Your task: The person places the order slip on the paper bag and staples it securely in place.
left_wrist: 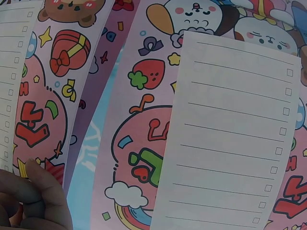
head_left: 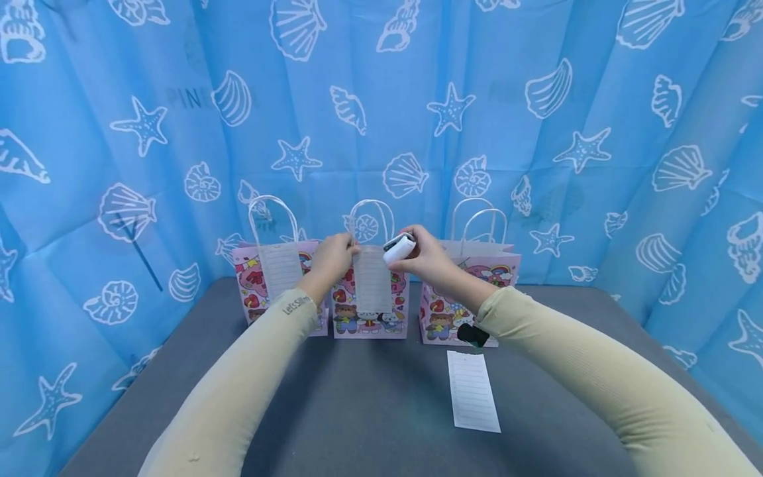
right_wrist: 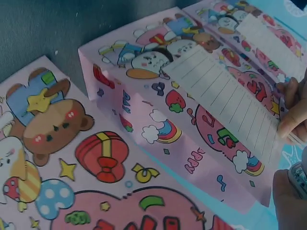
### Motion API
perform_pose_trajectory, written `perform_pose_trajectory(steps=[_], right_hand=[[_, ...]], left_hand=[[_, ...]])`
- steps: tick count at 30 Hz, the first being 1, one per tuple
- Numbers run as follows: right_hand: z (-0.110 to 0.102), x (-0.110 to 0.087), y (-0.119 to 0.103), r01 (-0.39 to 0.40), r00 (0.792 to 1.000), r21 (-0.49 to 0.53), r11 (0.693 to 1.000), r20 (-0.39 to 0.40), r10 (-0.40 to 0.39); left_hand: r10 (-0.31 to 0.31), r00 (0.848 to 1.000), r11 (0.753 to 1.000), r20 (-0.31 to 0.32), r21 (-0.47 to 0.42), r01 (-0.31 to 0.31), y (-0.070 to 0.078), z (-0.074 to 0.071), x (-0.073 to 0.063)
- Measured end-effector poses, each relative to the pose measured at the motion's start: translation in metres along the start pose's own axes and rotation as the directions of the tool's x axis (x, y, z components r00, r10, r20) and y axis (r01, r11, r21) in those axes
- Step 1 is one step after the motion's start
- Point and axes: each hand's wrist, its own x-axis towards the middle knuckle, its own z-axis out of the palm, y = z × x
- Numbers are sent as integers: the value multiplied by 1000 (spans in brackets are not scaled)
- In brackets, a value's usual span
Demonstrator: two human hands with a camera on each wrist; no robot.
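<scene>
Near the top of the middle pink cartoon gift bag (head_left: 381, 328), my left hand (head_left: 334, 257) pinches the upper edge of a lined paper slip (head_left: 372, 281) against the bag. That slip hangs down the bag's front. My right hand (head_left: 424, 255) grips a small white stapler (head_left: 399, 249) just right of the slip's top. In the right wrist view, the stapler (right_wrist: 298, 178) sits beside the slip's end, close to the left hand's fingers (right_wrist: 293, 122). The left wrist view shows the left hand (left_wrist: 36, 201) in its lower left corner.
Another bag (head_left: 253, 278) stands to the left, with a checkbox slip (head_left: 280, 268) on its front. A third bag (head_left: 438, 318) is at the right, partly behind the right forearm. A loose lined slip (head_left: 473, 391) lies on the grey table (head_left: 369, 411). A blue curtain (head_left: 369, 152) hangs behind.
</scene>
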Motion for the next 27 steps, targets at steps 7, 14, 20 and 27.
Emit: perform_pose_trajectory(steps=[7,14,20,27], right_hand=[[8,14,-1,102,995,-214,971,20,-100],[15,28,-8,168,986,-382,909,70,-153],[17,39,-12,150,987,-471,869,117,-107],[18,44,-17,169,979,-551,817,193,-72]], left_hand=[[8,1000,1000,-10,23,-8,-2,2,1],[3,1000,1000,-5,28,-3,-3,3,5],[12,1000,999,-7,38,-12,-4,5,4],[2,1000,1000,-4,30,-2,-3,5,3]])
